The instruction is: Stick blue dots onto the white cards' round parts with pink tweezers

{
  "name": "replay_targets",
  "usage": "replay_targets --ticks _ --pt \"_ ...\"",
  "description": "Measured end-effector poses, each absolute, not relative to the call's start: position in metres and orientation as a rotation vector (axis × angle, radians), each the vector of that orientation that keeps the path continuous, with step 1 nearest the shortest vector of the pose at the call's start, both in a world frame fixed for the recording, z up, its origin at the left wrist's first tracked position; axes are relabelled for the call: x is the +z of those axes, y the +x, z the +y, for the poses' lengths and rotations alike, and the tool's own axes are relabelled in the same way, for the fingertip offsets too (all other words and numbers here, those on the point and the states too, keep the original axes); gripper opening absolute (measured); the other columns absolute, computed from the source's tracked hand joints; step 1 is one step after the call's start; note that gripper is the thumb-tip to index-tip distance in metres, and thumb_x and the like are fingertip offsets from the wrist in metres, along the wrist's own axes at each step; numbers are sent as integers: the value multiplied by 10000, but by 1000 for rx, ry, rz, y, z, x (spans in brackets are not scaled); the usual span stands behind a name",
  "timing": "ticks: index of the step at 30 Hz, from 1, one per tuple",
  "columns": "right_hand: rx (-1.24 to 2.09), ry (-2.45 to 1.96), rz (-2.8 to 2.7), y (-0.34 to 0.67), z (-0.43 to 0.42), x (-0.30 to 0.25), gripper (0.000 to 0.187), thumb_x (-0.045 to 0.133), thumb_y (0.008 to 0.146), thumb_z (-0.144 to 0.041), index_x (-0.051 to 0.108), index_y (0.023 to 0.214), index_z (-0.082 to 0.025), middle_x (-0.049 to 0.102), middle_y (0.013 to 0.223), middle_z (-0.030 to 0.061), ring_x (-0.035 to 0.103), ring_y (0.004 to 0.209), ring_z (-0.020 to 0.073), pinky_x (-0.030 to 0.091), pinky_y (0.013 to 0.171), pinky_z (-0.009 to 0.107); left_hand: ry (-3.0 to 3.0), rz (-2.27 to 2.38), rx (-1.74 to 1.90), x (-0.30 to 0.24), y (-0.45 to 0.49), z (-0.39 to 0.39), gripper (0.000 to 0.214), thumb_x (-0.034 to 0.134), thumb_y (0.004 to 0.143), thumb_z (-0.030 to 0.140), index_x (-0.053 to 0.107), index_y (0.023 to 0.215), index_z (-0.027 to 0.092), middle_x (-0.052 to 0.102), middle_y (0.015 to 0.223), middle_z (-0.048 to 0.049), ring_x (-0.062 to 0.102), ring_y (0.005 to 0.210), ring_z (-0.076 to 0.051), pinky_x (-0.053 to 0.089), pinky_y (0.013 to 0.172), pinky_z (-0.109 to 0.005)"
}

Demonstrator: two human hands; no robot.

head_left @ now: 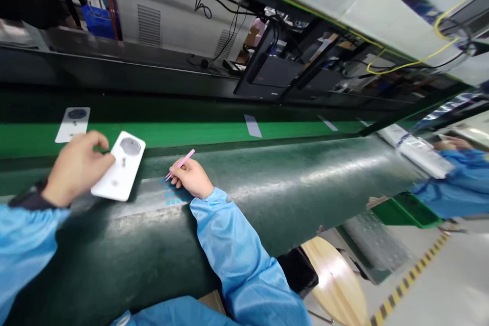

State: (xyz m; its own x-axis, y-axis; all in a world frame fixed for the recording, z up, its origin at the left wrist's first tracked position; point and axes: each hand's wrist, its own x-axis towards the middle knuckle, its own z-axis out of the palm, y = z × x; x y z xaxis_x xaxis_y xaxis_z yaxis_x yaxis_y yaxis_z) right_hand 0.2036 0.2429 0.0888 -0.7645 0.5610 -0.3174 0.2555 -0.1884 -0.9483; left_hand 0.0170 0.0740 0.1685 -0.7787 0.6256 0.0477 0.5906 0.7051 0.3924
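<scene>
My left hand (76,168) grips the edge of a white rectangular plastic socket panel (122,165), which has a round grey recess and small holes. My right hand (193,178) pinches slim pink tweezers (180,165) between its fingers, with the tips pointing down and left. Under the tweezer tips lies a patch of small blue dots (172,193) on the dark green mat, close to my right hand. A second white panel (72,125) with a dark round recess lies on the green conveyor belt (198,133), beyond my left hand.
A co-worker's blue sleeve and hand (454,173) are at the far right, beside a white packaged item (416,150). A green bin (405,210) and a round wooden stool (336,280) stand below the bench edge. Cabling and machinery run along the top.
</scene>
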Motion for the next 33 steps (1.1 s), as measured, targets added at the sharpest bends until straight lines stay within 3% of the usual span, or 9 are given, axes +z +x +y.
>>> replay_targets --ticks 2,5,10,15,19,24,29,33 --pt "2052 -1017 -1859 195 241 92 308 694 965 -51 587 709 -185 672 608 1 600 494 114 448 450 181 1008 2757 663 142 43 49 324 442 663 512 580 840 279 658 885 -81 698 827 -298 645 854 -453" --pt "2021 -1128 -1886 187 240 92 344 661 985 -20 585 691 -182 640 573 -1 594 483 120 457 451 188 1041 2674 741 108 70 25 323 388 654 598 508 753 315 651 849 -95 699 760 -299 637 763 -456" --pt "2018 -1167 -1832 187 247 81 343 711 955 -34 569 682 -186 657 579 4 602 476 101 465 451 155 1224 2518 749 81 81 9 286 434 795 591 481 768 310 676 818 -75 699 764 -296 607 748 -426" --pt "2058 -1159 -1792 188 252 75 297 778 906 -108 589 691 -187 689 594 25 610 482 110 486 444 162 1344 2432 588 68 80 0 291 439 913 544 585 887 294 703 802 -49 698 708 -295 540 660 -391" --pt "2060 -1151 -1799 188 252 72 321 781 898 -94 591 658 -190 672 568 24 598 465 105 470 428 154 1492 2416 648 57 76 1 313 552 911 572 680 939 288 784 1035 -102 765 982 -341 610 827 -434" --pt "2032 -1157 -1805 188 253 69 340 804 911 -127 605 642 -186 620 514 1 584 440 96 448 419 139 1597 2383 585 46 72 4 323 686 878 563 767 1021 284 796 1339 -146 659 1397 -450 579 1082 -601" --pt "2087 -1155 -1716 197 255 77 358 854 881 -183 587 642 -179 625 546 -1 585 445 94 438 424 153 1587 2350 516 41 75 5 337 695 903 563 805 1068 290 772 1463 -141 588 1509 -478 518 1165 -684" --pt "2170 -1045 -1663 214 244 78 406 909 835 -344 571 670 -191 643 572 2 608 463 113 466 435 178 1590 2330 545 39 80 7 313 712 913 545 818 1059 290 773 1472 -132 583 1518 -485 505 1179 -699"
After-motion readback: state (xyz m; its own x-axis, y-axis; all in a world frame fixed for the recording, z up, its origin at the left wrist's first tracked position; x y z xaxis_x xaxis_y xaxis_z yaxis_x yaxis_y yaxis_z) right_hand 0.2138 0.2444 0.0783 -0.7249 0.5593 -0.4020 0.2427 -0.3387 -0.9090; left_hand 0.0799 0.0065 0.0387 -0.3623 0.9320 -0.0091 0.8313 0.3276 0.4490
